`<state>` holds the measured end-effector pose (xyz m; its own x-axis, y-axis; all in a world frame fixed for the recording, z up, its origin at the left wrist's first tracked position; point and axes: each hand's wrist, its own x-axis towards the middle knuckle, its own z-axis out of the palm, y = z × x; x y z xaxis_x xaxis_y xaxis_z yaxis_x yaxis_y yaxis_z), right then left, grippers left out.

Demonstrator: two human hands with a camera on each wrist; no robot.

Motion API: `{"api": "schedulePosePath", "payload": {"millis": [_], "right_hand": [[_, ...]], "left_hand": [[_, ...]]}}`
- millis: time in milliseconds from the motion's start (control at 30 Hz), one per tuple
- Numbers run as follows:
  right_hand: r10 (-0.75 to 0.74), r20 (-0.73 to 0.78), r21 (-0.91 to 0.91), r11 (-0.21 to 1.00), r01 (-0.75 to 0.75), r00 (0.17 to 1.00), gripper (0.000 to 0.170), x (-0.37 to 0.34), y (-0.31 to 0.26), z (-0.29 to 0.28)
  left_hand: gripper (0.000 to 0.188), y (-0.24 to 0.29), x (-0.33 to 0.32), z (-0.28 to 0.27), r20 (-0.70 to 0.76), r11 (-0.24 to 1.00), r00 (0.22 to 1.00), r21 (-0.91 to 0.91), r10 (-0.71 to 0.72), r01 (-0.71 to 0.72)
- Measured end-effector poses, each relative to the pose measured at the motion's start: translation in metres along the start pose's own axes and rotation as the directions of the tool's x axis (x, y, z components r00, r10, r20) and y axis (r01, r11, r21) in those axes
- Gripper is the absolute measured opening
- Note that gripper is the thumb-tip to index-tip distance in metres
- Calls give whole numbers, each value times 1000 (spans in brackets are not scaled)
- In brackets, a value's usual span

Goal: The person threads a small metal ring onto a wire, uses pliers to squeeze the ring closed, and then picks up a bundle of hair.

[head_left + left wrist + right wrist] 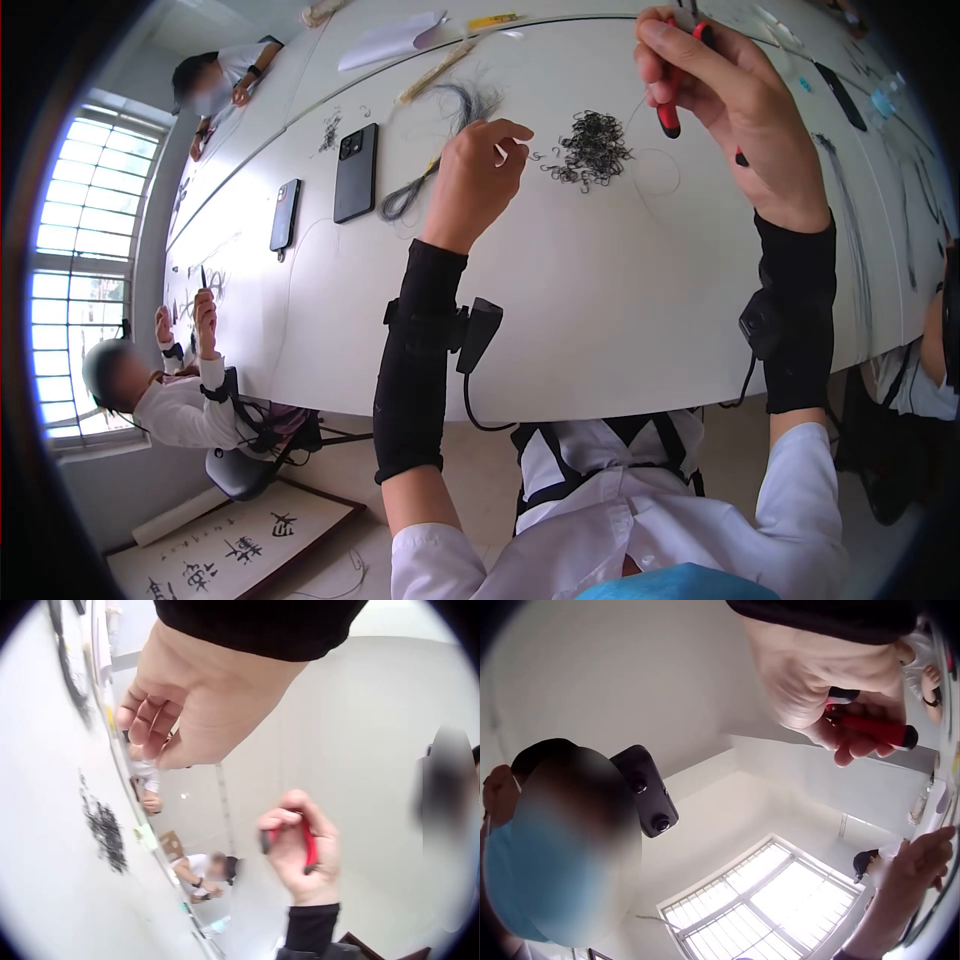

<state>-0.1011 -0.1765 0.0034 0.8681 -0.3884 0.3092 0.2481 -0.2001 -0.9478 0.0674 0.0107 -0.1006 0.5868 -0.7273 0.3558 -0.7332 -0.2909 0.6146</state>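
My right hand (740, 110) is raised at the upper right and grips red-handled pliers (669, 110), whose head reaches the top edge of the head view. In the right wrist view, fingers curl round the red handle (874, 730). My left hand (480, 180) hovers over the table with loosely bent fingers; nothing shows between them, and the left wrist view also has these bent fingers (154, 724). Between the hands lies a pile of small black wire hooks (592, 148). A fine thread or wire (678, 172) loops beside the pile. Behind my left hand is a bundle of dark strands (405, 197).
Two phones (355, 175) lie to the left on the white table (590, 300). Farther back are a wrapped stick-like bundle (437, 70) and white paper (392, 42). Long strands (850, 230) stretch along the right side. Other people sit around the table.
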Motion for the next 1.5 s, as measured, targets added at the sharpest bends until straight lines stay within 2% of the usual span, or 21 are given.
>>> {"api": "schedulePosePath", "payload": {"millis": [33, 133, 200, 333, 400, 600, 733, 800, 833, 1000, 1033, 1100, 1200, 1333, 1400, 1500], "right_hand": [[98, 13, 229, 969, -98, 995, 20, -6, -29, 1], [0, -61, 197, 980, 12, 998, 20, -3, -26, -7], [47, -25, 239, 970, -39, 999, 20, -10, -41, -6], [-14, -1, 200, 980, 14, 1000, 20, -7, -28, -8], [33, 16, 239, 970, -36, 999, 21, -13, -40, -7], [90, 31, 228, 969, -95, 995, 23, -15, -43, -2], [55, -13, 116, 992, -53, 998, 23, -9, -22, -1], [5, 20, 30, 1000, -5, 1000, 26, -9, -17, 0], [-21, 38, -13, 1000, 21, 999, 27, -9, -16, 0], [29, 42, -46, 999, -27, 999, 27, -7, -10, 7], [33, 48, -51, 998, -30, 998, 26, -7, -9, 8], [29, 50, -49, 998, -26, 998, 26, -7, -7, 9], [37, 86, -51, 998, -33, 996, 26, -6, -8, 9], [2, 71, -61, 998, 2, 997, 26, -6, 1, 12], [-38, 43, -74, 996, 42, 998, 25, -5, 9, 13], [-38, 83, -86, 995, 45, 996, 25, -3, 11, 12]], "left_hand": [[17, -10, 2, 5, 3, 999, 1000, 43, 23, -23], [17, -26, 6, 17, 42, 990, 997, 123, 68, -73], [16, -30, 8, 22, 86, 990, 994, 113, 72, -81], [13, -33, 11, 27, 72, 993, 997, 118, 20, -29], [12, -34, 11, 31, 51, 992, 999, 129, 1, -8], [11, -37, 10, 35, -18, 1000, 1000, 20, 2, -2], [12, -36, 10, 32, -33, 998, 998, -41, -59, 57], [12, -34, 10, 31, -29, 994, 996, -68, -89, 87], [13, -31, 10, 29, -30, 990, 996, -114, -88, 84], [16, -7, 19, 24, -26, 922, 993, -376, -111, 93], [15, -8, 18, 28, 31, 805, 985, -572, -170, 157], [13, -12, 17, 36, 173, 451, 955, -851, -242, 268], [9, -12, 13, 43, 275, 190, 924, -925, -266, 330], [10, -15, 11, 46, 260, 203, 926, -926, -273, 320], [11, -13, 10, 48, 186, 346, 927, -889, -326, 300], [13, -7, 10, 47, 48, 588, 936, -766, -350, 259]]}}
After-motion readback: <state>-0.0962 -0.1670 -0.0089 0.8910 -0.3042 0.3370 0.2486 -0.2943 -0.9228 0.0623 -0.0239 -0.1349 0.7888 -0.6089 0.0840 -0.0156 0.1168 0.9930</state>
